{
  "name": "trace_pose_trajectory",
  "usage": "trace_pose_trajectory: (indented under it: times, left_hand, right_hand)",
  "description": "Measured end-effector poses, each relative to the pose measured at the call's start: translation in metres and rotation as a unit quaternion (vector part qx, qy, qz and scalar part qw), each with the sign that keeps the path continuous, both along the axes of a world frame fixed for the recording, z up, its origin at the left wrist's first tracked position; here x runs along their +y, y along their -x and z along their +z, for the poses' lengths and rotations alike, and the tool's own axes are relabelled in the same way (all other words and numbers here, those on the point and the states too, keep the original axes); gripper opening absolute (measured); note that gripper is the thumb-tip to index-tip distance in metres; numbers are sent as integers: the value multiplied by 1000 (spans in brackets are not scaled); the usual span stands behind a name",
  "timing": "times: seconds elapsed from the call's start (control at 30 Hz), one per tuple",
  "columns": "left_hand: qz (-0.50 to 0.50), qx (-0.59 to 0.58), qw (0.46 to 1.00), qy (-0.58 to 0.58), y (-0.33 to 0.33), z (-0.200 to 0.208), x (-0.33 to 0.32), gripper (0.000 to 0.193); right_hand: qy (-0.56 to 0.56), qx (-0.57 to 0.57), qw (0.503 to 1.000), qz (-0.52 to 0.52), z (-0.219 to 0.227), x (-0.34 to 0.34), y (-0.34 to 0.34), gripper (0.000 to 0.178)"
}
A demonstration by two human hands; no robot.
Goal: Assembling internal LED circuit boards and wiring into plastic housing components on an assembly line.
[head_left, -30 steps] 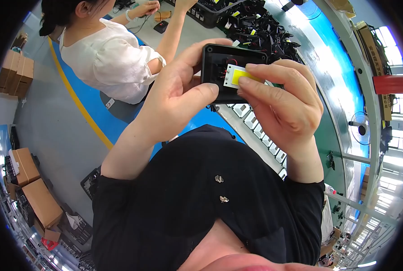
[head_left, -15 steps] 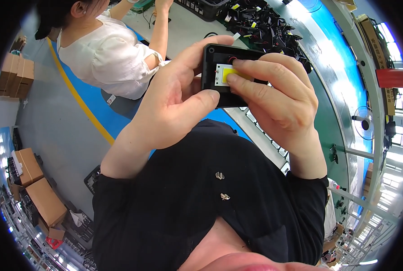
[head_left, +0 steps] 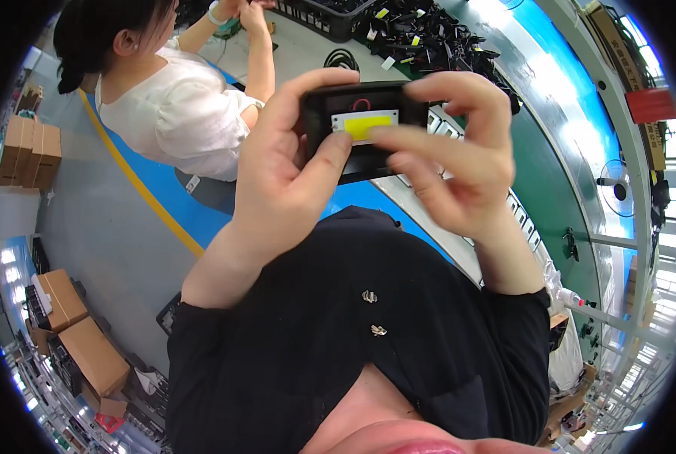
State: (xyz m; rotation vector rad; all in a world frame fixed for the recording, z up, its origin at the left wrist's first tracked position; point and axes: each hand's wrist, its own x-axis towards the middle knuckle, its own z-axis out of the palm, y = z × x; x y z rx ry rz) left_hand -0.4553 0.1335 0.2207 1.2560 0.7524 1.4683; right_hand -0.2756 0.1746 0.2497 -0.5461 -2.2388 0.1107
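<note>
My left hand [head_left: 277, 178] is closed around a black rectangular plastic housing [head_left: 376, 163], its thumb on the near left corner of the board inside. That board is a white LED panel [head_left: 369, 124] with a yellow rectangle, lying in the housing's recess. A loop of red wire [head_left: 361, 103] shows just above the panel. My right hand [head_left: 474, 163] is slightly blurred, with fingers apart and holding nothing. One fingertip reaches over the panel's lower right edge; contact is hard to tell. Another finger is by the housing's top right corner.
Beyond the housing, a workbench carries a heap of black parts with yellow pieces [head_left: 436, 57], a black crate [head_left: 342, 23] and coiled black cable [head_left: 341, 59]. A co-worker in a white top [head_left: 194, 106] works at left. Cardboard boxes [head_left: 92, 352] stand on the floor.
The panel has turned from tilted to nearly level and sits further left. My right fingers have let go of it and spread. My left thumb has come onto its corner.
</note>
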Motion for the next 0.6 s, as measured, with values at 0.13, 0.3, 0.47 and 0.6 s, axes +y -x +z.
trace_pose_trajectory:
  times: [0.13,0.3,0.47,0.6]
  left_hand:
    - [77,69,992,-67,-1,-5,1,39]
    - [90,83,981,-151,-7,-12,6,38]
    - [140,79,969,-186,-8,-22,12,26]
    - [122,90,975,-161,-2,-31,17,25]
  right_hand:
    - [417,254,872,33,-26,4,2,36]
    - [443,241,863,19,-34,3,25,18]
    - [393,243,887,7,-41,7,31,16]
    - [452,203,869,12,-43,13,31,18]
